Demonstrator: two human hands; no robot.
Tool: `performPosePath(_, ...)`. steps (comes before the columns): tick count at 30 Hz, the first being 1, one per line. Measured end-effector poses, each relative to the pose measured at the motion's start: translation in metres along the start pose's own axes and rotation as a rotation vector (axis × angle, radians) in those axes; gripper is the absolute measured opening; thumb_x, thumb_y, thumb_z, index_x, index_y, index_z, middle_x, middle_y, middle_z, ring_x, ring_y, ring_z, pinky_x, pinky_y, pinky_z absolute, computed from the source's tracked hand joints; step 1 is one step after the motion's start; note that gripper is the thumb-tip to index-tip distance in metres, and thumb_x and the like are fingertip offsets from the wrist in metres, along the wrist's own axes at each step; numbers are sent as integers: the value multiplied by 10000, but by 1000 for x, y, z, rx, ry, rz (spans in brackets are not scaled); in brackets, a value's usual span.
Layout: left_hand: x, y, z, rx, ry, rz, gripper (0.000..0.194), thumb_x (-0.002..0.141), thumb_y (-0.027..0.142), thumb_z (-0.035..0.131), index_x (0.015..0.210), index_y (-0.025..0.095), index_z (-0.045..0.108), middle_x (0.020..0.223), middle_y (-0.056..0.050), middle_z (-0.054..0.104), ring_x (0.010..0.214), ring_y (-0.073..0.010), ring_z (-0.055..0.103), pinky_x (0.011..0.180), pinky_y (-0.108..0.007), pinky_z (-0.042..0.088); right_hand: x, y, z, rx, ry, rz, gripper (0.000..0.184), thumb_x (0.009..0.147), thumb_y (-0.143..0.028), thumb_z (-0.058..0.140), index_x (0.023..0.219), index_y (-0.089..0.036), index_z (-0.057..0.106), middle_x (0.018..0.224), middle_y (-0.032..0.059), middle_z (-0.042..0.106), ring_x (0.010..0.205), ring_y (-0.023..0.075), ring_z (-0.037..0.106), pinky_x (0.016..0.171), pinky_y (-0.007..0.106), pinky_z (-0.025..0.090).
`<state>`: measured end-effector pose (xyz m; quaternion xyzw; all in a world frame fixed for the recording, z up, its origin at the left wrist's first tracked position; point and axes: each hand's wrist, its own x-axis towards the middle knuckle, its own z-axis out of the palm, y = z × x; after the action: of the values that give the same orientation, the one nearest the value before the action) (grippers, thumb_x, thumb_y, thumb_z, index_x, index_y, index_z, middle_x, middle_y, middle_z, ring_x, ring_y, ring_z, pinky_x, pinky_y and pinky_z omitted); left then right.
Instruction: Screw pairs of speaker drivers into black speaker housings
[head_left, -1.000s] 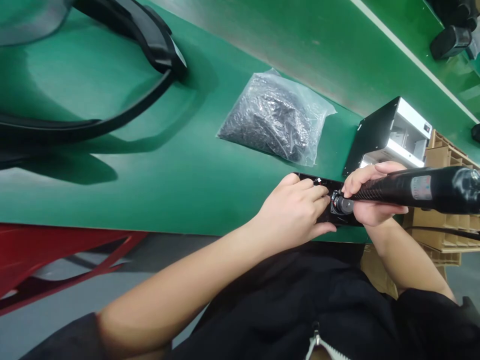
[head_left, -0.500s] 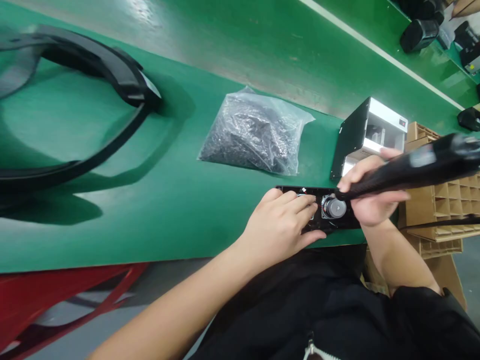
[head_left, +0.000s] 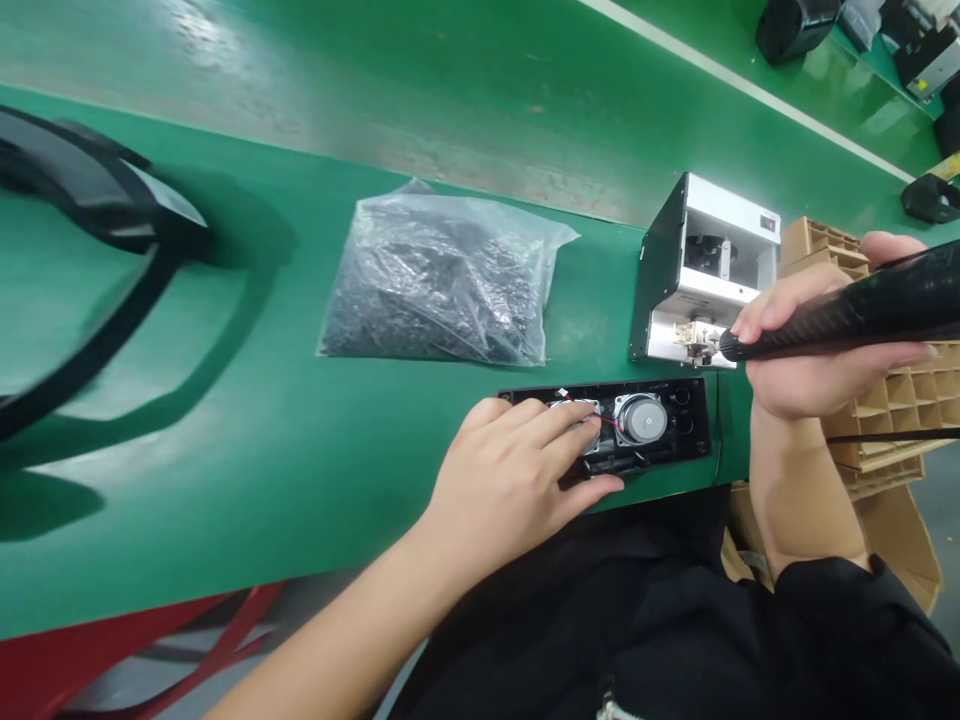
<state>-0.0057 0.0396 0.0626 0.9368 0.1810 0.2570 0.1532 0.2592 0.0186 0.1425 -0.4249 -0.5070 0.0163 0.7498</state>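
A long black speaker housing (head_left: 696,432) lies on the green bench, with a round grey-capped speaker (head_left: 643,419) and thin red wires in it. My left hand (head_left: 517,465) grips the housing's left part, its fingers over a second speaker that is mostly covered, its thumb along the near edge. In my right hand (head_left: 814,345) is a black electric screwdriver (head_left: 862,310), fingers wrapped round its body. The tool's tip end is at the front outlet of a silver and black screw feeder (head_left: 712,270), beyond the housing; the exact contact cannot be made out.
A clear plastic bag of small dark parts (head_left: 450,280) lies left of the feeder. Farther left stands a black looped object (head_left: 97,190). Divided cardboard boxes (head_left: 885,410) are stacked at the right. A red stool (head_left: 112,650) shows below the bench edge.
My right hand has raised the screwdriver from beside the exposed speaker to the screw feeder's outlet. My left hand stays on the housing. The view has shifted right.
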Motion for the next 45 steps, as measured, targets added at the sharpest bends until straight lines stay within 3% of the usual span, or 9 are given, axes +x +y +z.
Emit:
performPosePath(5, 2, 0, -2, 12, -10, 7, 427, 1017, 560, 781, 1127, 149, 821, 1182, -106, 865, 835, -250, 765, 722, -444, 462, -1, 5, -1, -47, -5, 40, 536, 988, -790, 505, 1178, -327, 696, 590, -77, 564, 367, 139, 471, 325, 290, 365)
performPosePath(14, 0, -1, 0, -17, -1, -1, 407, 1014, 575, 777, 1131, 187, 815, 1193, -107, 864, 850, -262, 767, 737, -445, 448, -6, 3, 0, -199, 26, 134, 631, 974, -809, 439, 1417, -391, 605, 621, -52, 550, 365, 192, 435, 364, 376, 367)
performPosePath(18, 0, 0, 0, -20, -9, -12, 429, 962, 568, 843, 1144, 179, 817, 1216, -106, 858, 889, -268, 766, 751, -448, 448, -8, -24, -1, -56, 11, 188, 539, 1016, -771, 470, 1318, -407, 728, 615, -62, 574, 351, 139, 457, 347, 290, 396)
performPosePath(22, 1, 1, -1, -17, -40, -17, 472, 939, 611, 859, 1133, 183, 816, 1234, -96, 855, 905, -261, 754, 754, -448, 425, -20, -65, 3, 59, -5, 267, 641, 972, -851, 491, 1230, -358, 808, 619, -51, 621, 368, 126, 521, 379, 283, 515)
performPosePath(25, 1, 2, -1, -15, -58, -16, 531, 896, 648, 888, 1133, 179, 813, 1236, -101, 853, 901, -260, 742, 756, -447, 403, -38, -83, 11, 50, -35, 273, 727, 959, -899, 444, 1289, -350, 788, 618, -54, 627, 366, 133, 534, 376, 291, 524)
performPosePath(31, 1, 3, 1, -3, -87, -10, 598, 834, 653, 941, 1139, 156, 803, 1258, -98, 843, 899, -257, 718, 752, -445, 384, -74, -70, 20, 82, -157, 237, 841, 942, -954, 322, 1375, -361, 731, 572, -63, 600, 310, 156, 489, 308, 322, 486)
performPosePath(36, 1, 3, 2, -42, -97, -34, 666, 826, 716, 917, 1172, 158, 802, 1290, -112, 828, 958, -271, 722, 788, -440, 381, -82, -65, 21, 65, -207, 197, 849, 955, -943, 296, 1398, -345, 705, 586, -59, 592, 307, 156, 474, 317, 331, 502)
performPosePath(41, 1, 5, -5, -168, -117, -97, 573, 871, 703, 885, 1172, 218, 826, 1343, -102, 809, 1037, -276, 716, 853, -436, 386, -75, -83, 34, 6, -65, 162, 689, 991, -862, 391, 1369, -393, 727, 574, -76, 557, 306, 146, 411, 294, 328, 447)
performPosePath(45, 0, 7, -7, -229, -81, -118, 433, 928, 623, 870, 1141, 247, 845, 1326, -72, 817, 1027, -254, 705, 864, -431, 380, -67, -98, 39, 17, 25, 233, 628, 1001, -819, 445, 1328, -383, 758, 560, -75, 509, 307, 135, 345, 293, 354, 434)
